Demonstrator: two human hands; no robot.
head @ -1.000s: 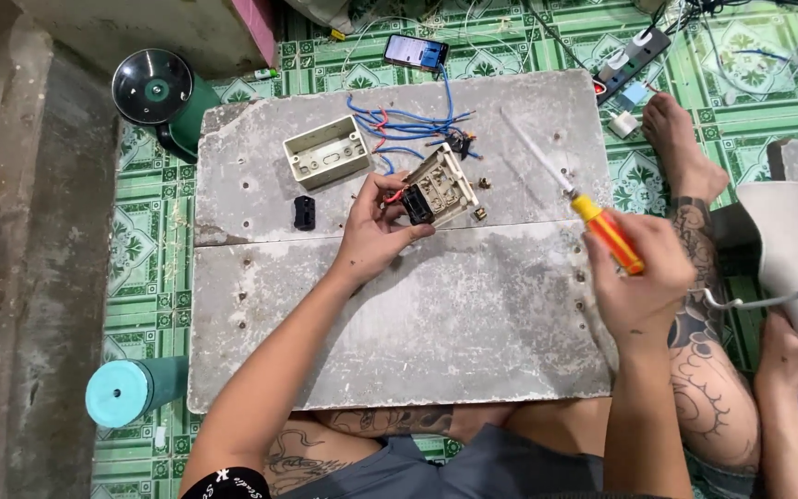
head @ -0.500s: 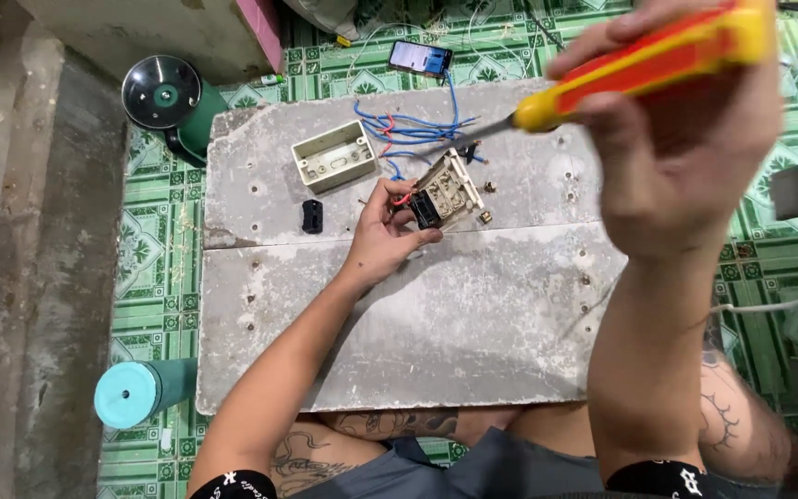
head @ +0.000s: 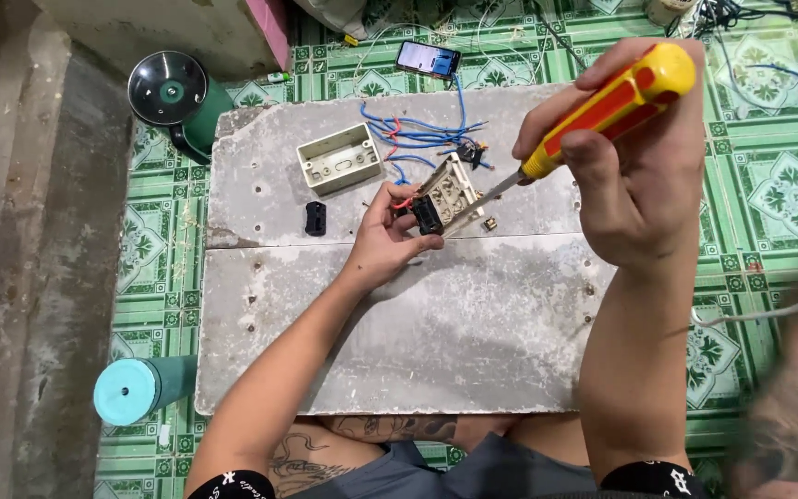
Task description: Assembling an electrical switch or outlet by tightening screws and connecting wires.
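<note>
Down on the grey tabletop, the left hand pinches the switch plate tilted up, steadying it so its back faces the screwdriver, around which the right hand is closed, tip at the plate. Green patterned floor tiles surround the slab.

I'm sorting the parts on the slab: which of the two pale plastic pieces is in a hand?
The switch plate with wires, pinched by the left hand at the screwdriver tip. The empty box lies alone, open side up.
</note>
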